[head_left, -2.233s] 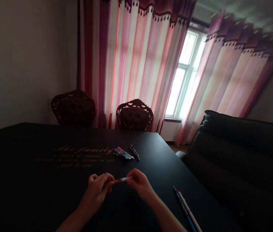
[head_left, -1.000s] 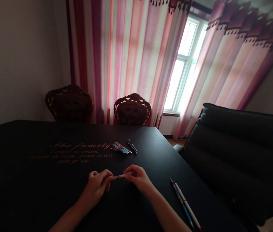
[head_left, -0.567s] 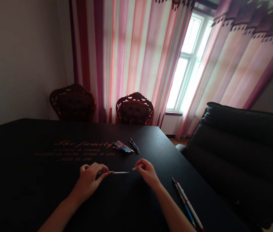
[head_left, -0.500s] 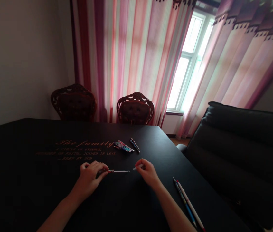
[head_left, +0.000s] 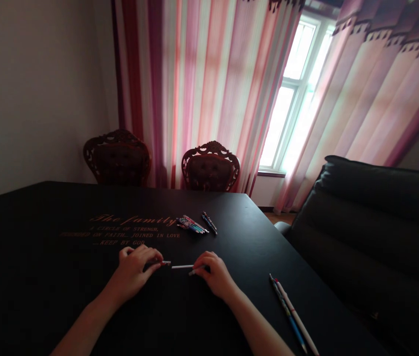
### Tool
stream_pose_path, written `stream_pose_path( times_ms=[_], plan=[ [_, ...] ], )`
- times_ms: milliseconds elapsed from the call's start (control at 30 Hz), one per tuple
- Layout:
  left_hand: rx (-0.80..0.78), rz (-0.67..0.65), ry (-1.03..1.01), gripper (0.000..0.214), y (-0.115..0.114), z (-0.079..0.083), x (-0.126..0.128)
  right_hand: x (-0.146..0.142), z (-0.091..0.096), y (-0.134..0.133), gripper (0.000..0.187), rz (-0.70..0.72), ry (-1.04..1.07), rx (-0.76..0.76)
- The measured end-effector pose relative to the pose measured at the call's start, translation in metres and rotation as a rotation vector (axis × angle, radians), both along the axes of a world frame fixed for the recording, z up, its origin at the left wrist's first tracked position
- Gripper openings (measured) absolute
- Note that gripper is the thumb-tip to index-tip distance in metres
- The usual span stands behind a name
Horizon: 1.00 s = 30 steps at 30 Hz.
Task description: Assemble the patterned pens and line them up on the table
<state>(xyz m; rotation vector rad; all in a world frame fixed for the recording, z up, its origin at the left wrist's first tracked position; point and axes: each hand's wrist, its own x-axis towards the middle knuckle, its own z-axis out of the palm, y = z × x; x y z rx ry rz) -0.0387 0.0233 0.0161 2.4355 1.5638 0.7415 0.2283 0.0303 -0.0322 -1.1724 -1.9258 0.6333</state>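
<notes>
Over the dark table, my left hand [head_left: 137, 271] is closed around a pen barrel [head_left: 166, 262], whose end sticks out past the fingertips. My right hand [head_left: 214, 275] pinches a thin white pen refill [head_left: 182, 267], which points left toward the barrel with a small gap between them. A short pale pen piece [head_left: 192, 272] also shows under the right fingertips, partly hidden by them. Beyond the hands lies a pile of pens [head_left: 191, 224], with a few dark pens [head_left: 209, 223] beside it.
Near the right edge of the black table [head_left: 64, 287] lie a blue patterned pen [head_left: 288, 314] and a white pen [head_left: 297, 317], side by side. Two carved chairs [head_left: 210, 168] stand behind the table. A black armchair [head_left: 387, 237] is on the right.
The white refill has come out of the barrel and is now in my right hand, together with the pale pen piece. My right hand has moved left; the view has shifted slightly.
</notes>
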Motion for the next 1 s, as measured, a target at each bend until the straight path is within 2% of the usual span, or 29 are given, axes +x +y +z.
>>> stream_pose_path(
  times_ms=[100, 267, 400, 567, 800, 1000],
  plan=[
    [0.012, 0.004, 0.033, 0.010, 0.000, 0.004, -0.006, 0.000, 0.001, -0.001, 0.011, 0.007, 0.007, 0.005],
    [0.052, -0.048, 0.077, 0.010, 0.001, -0.002, -0.005, 0.002, 0.006, -0.003, 0.006, 0.007, 0.105, 0.003],
    [0.080, -0.045, 0.077, 0.012, 0.002, -0.005, -0.006, 0.011, 0.006, 0.001, 0.011, -0.135, 0.133, 0.026],
    [0.042, 0.003, 0.091, 0.009, 0.002, -0.005, -0.008, 0.025, 0.001, 0.010, 0.014, -0.320, 0.063, 0.095],
    [-0.019, 0.087, 0.159, 0.010, 0.004, -0.004, -0.012, 0.030, -0.004, 0.011, 0.008, -0.371, -0.035, 0.103],
    [-0.037, 0.153, 0.200, 0.012, 0.006, -0.013, -0.015, 0.028, -0.006, 0.007, 0.008, -0.437, -0.116, 0.103]
  ],
)
